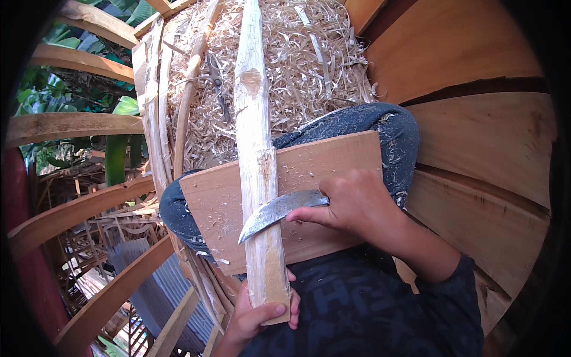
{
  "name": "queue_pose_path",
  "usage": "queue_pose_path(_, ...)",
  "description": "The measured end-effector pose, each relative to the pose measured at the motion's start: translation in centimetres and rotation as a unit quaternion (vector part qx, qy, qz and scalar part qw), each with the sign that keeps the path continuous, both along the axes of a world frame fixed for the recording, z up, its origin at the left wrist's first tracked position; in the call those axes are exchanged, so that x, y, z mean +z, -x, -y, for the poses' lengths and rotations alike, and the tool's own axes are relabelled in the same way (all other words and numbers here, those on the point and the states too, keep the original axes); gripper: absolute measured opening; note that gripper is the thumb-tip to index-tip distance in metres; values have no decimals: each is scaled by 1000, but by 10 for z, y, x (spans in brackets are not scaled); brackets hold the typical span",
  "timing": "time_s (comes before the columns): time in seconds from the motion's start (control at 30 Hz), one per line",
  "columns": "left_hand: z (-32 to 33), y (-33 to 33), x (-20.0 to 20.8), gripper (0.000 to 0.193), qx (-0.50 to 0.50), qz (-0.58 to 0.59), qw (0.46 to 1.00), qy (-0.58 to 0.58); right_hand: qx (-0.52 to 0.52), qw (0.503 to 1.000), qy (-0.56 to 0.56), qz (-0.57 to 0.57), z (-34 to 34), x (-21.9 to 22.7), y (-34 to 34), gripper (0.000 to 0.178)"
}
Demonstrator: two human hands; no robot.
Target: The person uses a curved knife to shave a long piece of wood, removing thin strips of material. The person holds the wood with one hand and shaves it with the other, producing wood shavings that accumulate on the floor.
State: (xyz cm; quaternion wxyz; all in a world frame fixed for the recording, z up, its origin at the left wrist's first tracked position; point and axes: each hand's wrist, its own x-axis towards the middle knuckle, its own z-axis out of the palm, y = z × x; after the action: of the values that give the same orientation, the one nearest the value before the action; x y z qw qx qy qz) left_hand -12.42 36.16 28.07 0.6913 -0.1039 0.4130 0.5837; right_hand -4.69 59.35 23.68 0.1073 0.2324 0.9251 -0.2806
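Note:
A long, pale strip of split wood [257, 119] runs away from me across a flat brown board [324, 172] on my lap. My left hand [256, 312] is wrapped round the strip's near end, thumb on top. In my right hand [357, 202] is a knife with a curved, broad grey blade [279, 211]; its handle is hidden in my fist. The blade lies across the strip, its tip reaching past the left edge. My right thumb presses along the blade's near side. A hollowed knot shows farther up the strip.
A thick heap of curled wood shavings [309, 65] covers the floor ahead. Several long wooden strips [156, 107] stand along the left, beside open wooden rails [77, 128]. Plank walling [488, 137] closes the right side. My bent legs [395, 143] support the board.

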Motion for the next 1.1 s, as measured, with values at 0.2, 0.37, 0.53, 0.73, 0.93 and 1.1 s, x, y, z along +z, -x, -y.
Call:
queue_pose_path(0.2, 6, 3, 3, 54, 14, -1, 1000, -3, 32, 995, -84, -45, -4, -9, 12, 90)
queue_pose_path(0.37, 13, 6, 2, 55, 20, 18, 1000, -13, 17, 998, -63, -13, -4, -2, 21, 85)
queue_pose_path(0.53, 20, 1, 2, 56, 15, 50, 998, -22, -52, 995, -75, -42, -18, -18, 25, 88)
queue_pose_path(0.73, 37, 2, 14, 55, -1, 89, 996, -23, -183, 982, -13, 35, -53, 17, 26, 80)
queue_pose_path(0.93, 29, 4, 9, 56, -10, 59, 998, -29, -26, 998, 56, 5, 24, 32, 7, 80)
queue_pose_path(1.1, 27, 2, 2, 57, -5, 30, 999, -11, 28, 998, 36, 42, 16, 22, 13, 75)
